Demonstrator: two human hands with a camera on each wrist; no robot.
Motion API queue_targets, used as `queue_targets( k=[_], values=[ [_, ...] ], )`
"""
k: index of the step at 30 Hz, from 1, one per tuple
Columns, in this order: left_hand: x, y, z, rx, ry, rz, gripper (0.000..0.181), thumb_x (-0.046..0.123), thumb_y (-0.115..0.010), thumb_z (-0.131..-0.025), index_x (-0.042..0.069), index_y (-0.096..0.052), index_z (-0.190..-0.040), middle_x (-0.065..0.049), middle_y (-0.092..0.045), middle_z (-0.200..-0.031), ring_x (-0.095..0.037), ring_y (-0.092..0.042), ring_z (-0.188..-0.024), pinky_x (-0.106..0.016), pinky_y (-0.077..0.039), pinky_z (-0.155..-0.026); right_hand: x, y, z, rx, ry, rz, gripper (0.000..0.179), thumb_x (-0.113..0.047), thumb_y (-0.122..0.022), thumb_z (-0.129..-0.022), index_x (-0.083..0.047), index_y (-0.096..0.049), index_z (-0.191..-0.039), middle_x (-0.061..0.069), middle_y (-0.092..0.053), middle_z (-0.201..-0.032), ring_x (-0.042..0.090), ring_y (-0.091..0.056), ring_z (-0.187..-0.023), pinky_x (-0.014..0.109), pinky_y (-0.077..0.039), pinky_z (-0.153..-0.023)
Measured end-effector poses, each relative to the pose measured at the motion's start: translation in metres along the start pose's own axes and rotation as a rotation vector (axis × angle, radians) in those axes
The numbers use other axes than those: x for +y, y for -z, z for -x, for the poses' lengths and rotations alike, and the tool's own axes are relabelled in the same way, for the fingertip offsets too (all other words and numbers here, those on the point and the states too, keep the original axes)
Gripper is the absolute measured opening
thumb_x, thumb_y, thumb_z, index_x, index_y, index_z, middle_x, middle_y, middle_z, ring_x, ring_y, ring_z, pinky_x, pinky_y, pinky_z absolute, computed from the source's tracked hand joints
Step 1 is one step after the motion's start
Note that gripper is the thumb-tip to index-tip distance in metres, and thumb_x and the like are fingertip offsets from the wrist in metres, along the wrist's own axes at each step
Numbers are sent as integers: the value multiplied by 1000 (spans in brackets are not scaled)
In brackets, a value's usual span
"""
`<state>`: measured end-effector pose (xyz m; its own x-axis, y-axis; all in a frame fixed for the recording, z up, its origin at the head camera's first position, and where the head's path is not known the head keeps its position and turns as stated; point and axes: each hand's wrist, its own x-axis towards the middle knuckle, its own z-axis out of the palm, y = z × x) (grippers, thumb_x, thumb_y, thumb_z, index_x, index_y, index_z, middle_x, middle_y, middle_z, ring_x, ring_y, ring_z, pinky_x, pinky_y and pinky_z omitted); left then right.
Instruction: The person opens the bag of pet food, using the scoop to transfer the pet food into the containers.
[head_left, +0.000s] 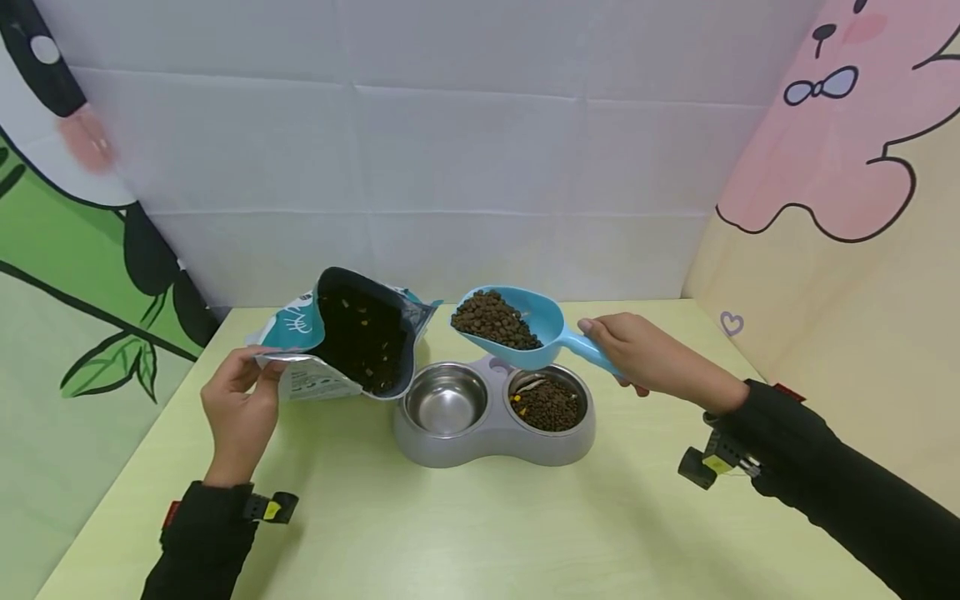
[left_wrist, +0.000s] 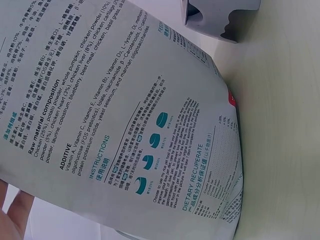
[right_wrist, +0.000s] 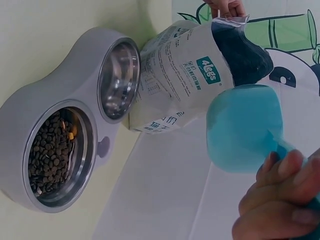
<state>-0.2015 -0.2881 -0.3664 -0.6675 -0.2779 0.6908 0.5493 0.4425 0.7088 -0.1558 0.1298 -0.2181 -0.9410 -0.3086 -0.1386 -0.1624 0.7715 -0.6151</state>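
My right hand (head_left: 637,350) grips the handle of a blue scoop (head_left: 551,321) heaped with brown kibble (head_left: 495,320). The scoop hangs above the back of a grey double pet bowl (head_left: 487,450). With thumb and fingers, my left hand (head_left: 243,408) pinches the rim of a pet food bag (head_left: 300,325), whose wide mouth shows dark kibble inside. The left steel bowl (head_left: 447,400) holds nothing, while kibble with some yellow bits (head_left: 547,404) lies in the right one. Printed text covers the bag's side (left_wrist: 125,125) in the left wrist view.
A pale yellow table (head_left: 450,533) carries the bowl and bag. Behind stands a creased white backdrop (head_left: 465,167). Cartoon panels rise at both sides, a pink animal (head_left: 832,167) on the right. Each sleeve has a small wrist camera.
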Motion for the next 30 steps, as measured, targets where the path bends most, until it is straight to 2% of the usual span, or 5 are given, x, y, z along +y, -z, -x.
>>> queue_targets(
  k=[10, 15, 21, 23, 30],
  values=[
    [-3, 2, -1, -6, 0, 2, 12, -12, -62, -86, -12, -62, -97, 7, -67, -96, 8, -60, -93, -12, -46, -85, 9, -9, -6, -16, 15, -5, 44, -34, -32, -105, 4, -54, -107, 6, -45, -58, 15, -42, -41, 30, -42, -41],
    [-4, -1, -1, -10, -20, 25, 11, -14, -61, -85, -13, -61, -96, 19, -63, -94, 7, -60, -92, -12, -46, -84, 15, -14, -8, -19, -4, -14, 44, -35, -32, -105, 3, -55, -102, 6, -45, -58, 15, -41, -40, 30, -42, -42],
    [-5, -3, -1, -18, -18, 31, 11, -14, -61, -85, -12, -61, -96, 19, -63, -95, 7, -61, -93, -12, -46, -85, 19, -21, -12, -40, 13, -28, 43, -34, -32, -105, 1, -55, -95, 4, -42, -55, 14, -38, -39, 31, -41, -43],
    [-5, -2, -1, -19, -12, 27, 11, -13, -61, -86, -11, -62, -96, 18, -64, -95, 7, -61, -92, -12, -46, -85, 20, -24, -14, -45, 22, -29, 43, -34, -32, -105, 1, -55, -92, 3, -42, -54, 14, -38, -38, 31, -41, -44],
    [-6, -1, -2, -14, -12, 14, 12, -10, -63, -86, -11, -62, -98, -7, -69, -98, 6, -61, -95, -13, -47, -86, 21, -29, -21, -60, 11, -39, 44, -33, -32, -106, 1, -56, -93, 4, -43, -54, 14, -39, -39, 30, -41, -41]
  ],
)
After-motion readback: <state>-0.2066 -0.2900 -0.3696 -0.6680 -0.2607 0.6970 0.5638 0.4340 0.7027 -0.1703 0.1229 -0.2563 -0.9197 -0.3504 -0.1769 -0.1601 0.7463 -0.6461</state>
